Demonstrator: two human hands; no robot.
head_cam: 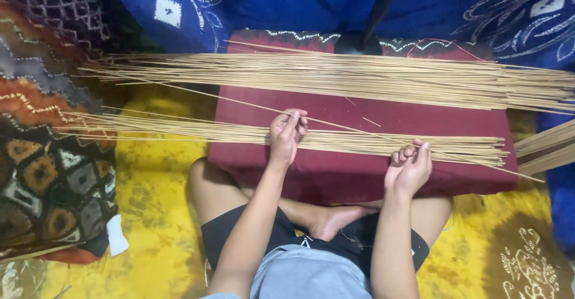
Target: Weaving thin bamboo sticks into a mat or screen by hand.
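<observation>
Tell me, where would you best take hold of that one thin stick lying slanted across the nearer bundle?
Probably near its middle, from above, with a fingertip pinch. The slanted stick lies on top of the nearer bundle, crossing it at an angle, so its upper side is free. The left hand already pinches it there, and the right hand rests at the bundle's edge. Its ends look thin and likely bend.

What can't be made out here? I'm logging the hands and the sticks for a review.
- Near bundle of sticks, head view: count too fine to tell.
- Far bundle: ends cut off by right edge.
- Left hand, right hand: fingers hide the grip.
</observation>
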